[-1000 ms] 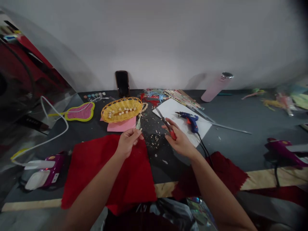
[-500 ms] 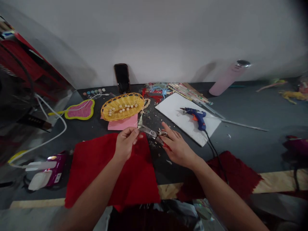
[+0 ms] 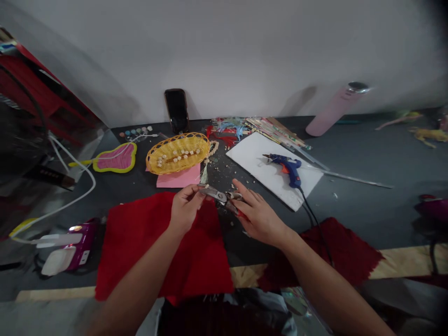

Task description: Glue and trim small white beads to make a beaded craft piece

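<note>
My right hand (image 3: 257, 212) is closed around the red handles of a pair of pruning shears (image 3: 217, 195), whose metal blades point left. The fingers of my left hand (image 3: 186, 205) are pinched together at the blade tips, on a small pale piece (image 3: 206, 186) that is too small to name. Below my left hand lies a red cloth (image 3: 164, 252). Small pale crumbs are scattered on the dark table around the shears. Just behind my hands, a cream tassel on a string of wooden beads (image 3: 212, 148) rests by the basket.
A yellow woven basket (image 3: 164, 163) with small pale pieces stands on pink paper (image 3: 171, 181). To the right, a blue glue gun (image 3: 289, 168) lies on a white board (image 3: 252, 148), its cord running forward. A phone (image 3: 177, 111) and a pink bottle (image 3: 329, 112) stand near the wall.
The shears' blades have shifted slightly, and a pale piece now shows at their tips by my left fingers. Both hands stay in nearly the same place; the view has tilted a little.
</note>
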{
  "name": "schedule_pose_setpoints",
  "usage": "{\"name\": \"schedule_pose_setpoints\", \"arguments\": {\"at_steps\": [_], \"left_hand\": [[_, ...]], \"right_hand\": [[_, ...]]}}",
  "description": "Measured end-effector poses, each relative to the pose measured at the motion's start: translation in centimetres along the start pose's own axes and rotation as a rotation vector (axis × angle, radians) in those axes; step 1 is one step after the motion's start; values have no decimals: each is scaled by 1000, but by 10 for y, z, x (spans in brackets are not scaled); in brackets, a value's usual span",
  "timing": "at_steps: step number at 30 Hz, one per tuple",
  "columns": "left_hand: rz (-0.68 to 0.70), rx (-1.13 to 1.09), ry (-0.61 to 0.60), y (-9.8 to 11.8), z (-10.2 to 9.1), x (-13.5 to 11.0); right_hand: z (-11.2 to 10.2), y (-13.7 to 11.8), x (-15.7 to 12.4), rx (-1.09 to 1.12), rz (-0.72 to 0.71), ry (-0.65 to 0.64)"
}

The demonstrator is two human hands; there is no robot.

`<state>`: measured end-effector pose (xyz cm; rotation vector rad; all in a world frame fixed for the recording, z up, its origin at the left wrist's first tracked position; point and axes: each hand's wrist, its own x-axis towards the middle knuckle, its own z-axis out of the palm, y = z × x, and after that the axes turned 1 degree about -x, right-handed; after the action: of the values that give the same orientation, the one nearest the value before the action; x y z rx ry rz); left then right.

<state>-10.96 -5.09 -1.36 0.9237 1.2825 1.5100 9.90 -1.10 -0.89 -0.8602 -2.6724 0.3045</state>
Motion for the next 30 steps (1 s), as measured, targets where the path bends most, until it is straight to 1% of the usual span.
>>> {"name": "schedule_pose_setpoints", "arguments": {"at_steps": [4, 7, 15, 21, 24, 27, 30], "left_hand": [[17, 25, -4, 3, 0, -1], [32, 72, 22, 6, 1, -2], [52, 159, 59, 19, 3, -8], [73, 242, 18, 28, 6, -15], [68, 269, 7, 32, 7, -18], [66, 279, -1, 32, 6, -19], [32, 266, 5, 27, 5, -19]], "right_hand": [[-1, 0, 0, -4, -5, -18], [0, 0, 0, 10, -17, -12], [5, 0, 0, 170, -18, 90], [5, -3, 1, 130, 20, 31], [5, -5, 1, 127, 54, 31], [5, -8, 0, 140, 81, 29], [7, -9, -1, 140, 99, 21]]}}
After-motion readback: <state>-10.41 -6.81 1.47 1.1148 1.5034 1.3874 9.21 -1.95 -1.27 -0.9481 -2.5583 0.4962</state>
